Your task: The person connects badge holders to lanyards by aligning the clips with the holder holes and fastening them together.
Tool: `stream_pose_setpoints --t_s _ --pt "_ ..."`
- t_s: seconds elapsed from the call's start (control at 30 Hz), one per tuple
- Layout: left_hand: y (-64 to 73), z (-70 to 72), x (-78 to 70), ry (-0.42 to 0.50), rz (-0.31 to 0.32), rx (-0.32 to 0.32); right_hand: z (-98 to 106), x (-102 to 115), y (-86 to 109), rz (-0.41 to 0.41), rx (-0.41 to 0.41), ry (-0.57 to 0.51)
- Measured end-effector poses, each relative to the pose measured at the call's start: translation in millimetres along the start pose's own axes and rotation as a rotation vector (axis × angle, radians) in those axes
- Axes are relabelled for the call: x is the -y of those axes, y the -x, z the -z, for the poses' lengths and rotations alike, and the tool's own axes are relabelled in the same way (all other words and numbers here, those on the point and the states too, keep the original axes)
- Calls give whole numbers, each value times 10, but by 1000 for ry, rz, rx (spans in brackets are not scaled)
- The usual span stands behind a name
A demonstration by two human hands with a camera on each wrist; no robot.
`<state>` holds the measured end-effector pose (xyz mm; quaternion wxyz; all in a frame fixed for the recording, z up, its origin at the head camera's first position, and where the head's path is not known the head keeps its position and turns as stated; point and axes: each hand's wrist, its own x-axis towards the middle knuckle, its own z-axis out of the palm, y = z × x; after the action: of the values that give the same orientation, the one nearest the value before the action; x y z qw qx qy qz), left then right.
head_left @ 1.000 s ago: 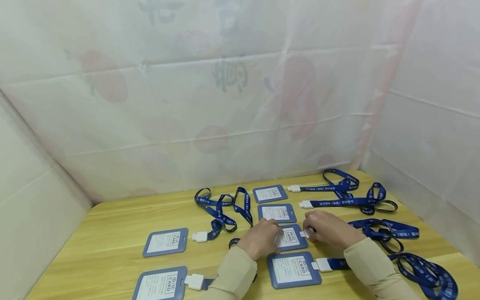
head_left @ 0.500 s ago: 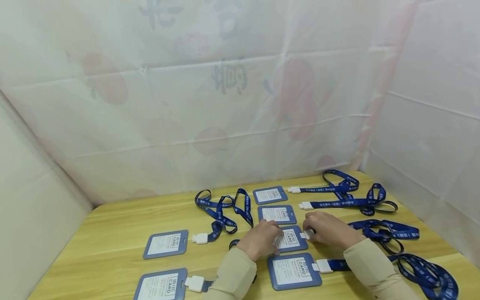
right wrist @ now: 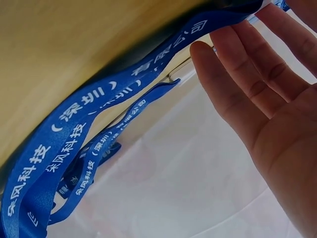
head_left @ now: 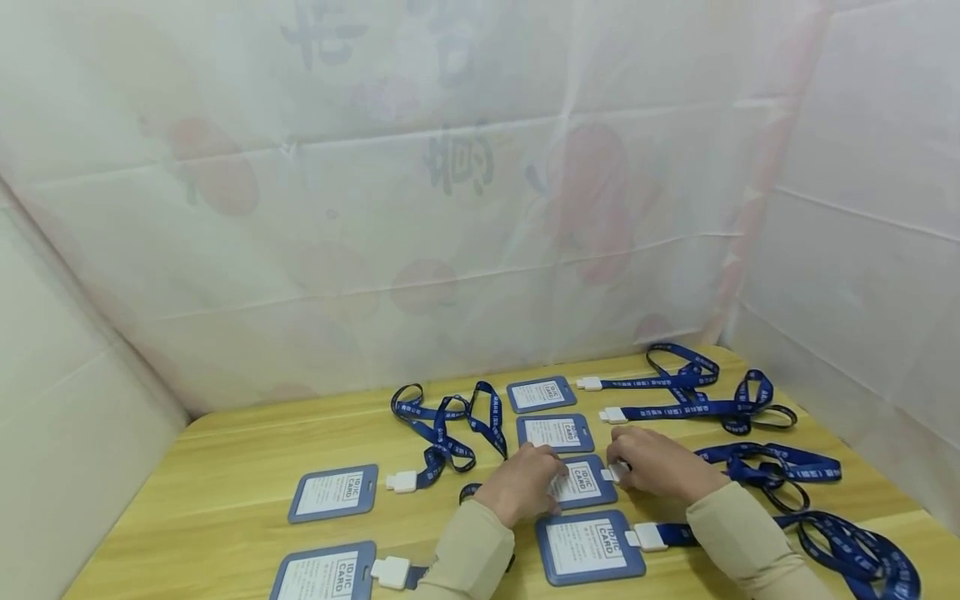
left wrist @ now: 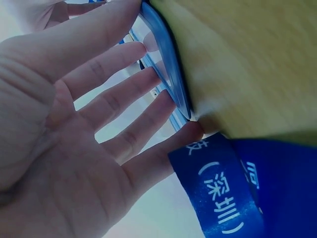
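Left hand (head_left: pixel 521 483) is bracing the left end of a blue card holder (head_left: pixel 585 481), fingers reaching out fairly straight with the tips just touching it. Right hand (head_left: pixel 667 462) is pinching a white clip (head_left: pixel 618 473) right at the holder's other end, can't tell if it's actually hooking in. That holder's sitting on the yellowish counter (head_left: pixel 225 467) between a farther holder (head_left: pixel 551 432) and a nearer holder (head_left: pixel 588 547), and a printed blue lanyard (right wrist: pixel 94 96) is running up to the right fingers.
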<state>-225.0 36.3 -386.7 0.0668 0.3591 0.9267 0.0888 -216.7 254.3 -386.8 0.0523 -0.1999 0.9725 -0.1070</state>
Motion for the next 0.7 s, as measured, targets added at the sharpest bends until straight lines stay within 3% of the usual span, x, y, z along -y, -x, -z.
stream_pose_setpoints --t_s 0.37,0.7 --pt "5 4 -29 -29 -13 -11 15 14 0 -31 27 16" --pt "-2 58 -71 -111 -6 -7 63 -22 -2 26 64 20"
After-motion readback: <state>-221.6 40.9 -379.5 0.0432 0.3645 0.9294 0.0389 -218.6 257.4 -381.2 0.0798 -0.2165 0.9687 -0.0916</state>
